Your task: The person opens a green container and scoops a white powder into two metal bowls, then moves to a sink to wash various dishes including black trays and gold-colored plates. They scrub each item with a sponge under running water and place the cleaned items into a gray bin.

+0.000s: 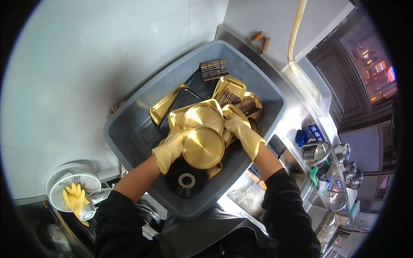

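Note:
Both my hands wear yellow rubber gloves and reach into a large grey plastic tub (255, 71). My left hand (171, 146) grips the left edge of a round gold-coloured metal plate (203, 148). Another round gold plate (202, 114) lies just beyond it, partly overlapped. My right hand (240, 129) touches a small gold tray (232, 110) among the stacked dishes; its fingertips are partly hidden, so its hold is unclear. Around them lie a larger gold tray (176, 117), a black rectangular tray (180, 104) and small slatted mats (214, 69). Nearest me sits a round black dish (187, 180).
A tiled wall (96, 64) stands beyond the tub. On the left, a yellow glove (75, 200) drapes over a white fan (72, 177). To the right run a steel counter, a sink with foamy water (245, 196), a curved faucet (327, 150) and metal pots (351, 172).

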The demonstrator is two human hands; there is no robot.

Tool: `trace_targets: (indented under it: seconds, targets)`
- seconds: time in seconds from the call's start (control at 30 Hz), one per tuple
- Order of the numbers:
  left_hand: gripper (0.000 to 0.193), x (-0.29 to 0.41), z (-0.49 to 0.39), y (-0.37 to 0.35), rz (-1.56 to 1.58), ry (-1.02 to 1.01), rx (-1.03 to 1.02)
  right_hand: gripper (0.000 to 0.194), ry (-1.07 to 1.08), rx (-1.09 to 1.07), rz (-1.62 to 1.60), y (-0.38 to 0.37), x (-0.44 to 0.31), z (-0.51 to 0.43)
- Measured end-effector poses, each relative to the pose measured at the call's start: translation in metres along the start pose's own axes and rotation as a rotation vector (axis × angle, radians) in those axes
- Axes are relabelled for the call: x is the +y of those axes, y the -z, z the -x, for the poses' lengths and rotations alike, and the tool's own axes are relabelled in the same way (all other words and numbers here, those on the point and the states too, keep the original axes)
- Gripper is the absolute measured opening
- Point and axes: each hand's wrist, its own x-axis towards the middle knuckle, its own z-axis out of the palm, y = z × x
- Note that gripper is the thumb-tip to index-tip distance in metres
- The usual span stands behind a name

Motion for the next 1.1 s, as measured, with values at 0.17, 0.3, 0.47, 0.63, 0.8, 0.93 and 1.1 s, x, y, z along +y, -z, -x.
trace_targets:
  seconds: [0.17,0.3,0.47,0.63,0.8,0.93,1.1]
  targets:
    - [0.043,-0.01,-0.01,0.006,-0.123,-0.055,0.017,0.06,-0.119,-0.051,-0.062,0.022,0.003,0.017]
    - [0.05,-0.005,-0.011,0.006,0.062,-0.006,-0.02,0.052,-0.088,0.261,0.041,0.065,-0.005,0.059]
    - [0.062,0.006,0.003,-0.007,-0.006,0.03,-0.009,0.047,-0.051,0.539,0.152,0.1,-0.004,0.093]
    - [0.067,0.007,-0.004,-0.007,0.002,0.105,0.012,0.048,-0.052,0.404,-0.179,0.076,0.006,0.093]
    - [0.068,0.0,-0.018,-0.005,0.028,0.058,0.071,0.051,-0.179,0.022,-0.324,0.02,-0.015,0.059]
    - [0.085,0.0,-0.011,-0.004,-0.038,0.078,0.043,0.052,0.035,0.058,0.218,0.043,-0.013,0.054]
    - [0.091,0.004,-0.004,-0.011,-0.058,0.058,0.007,0.039,-0.1,0.528,0.119,0.127,0.017,-0.003]
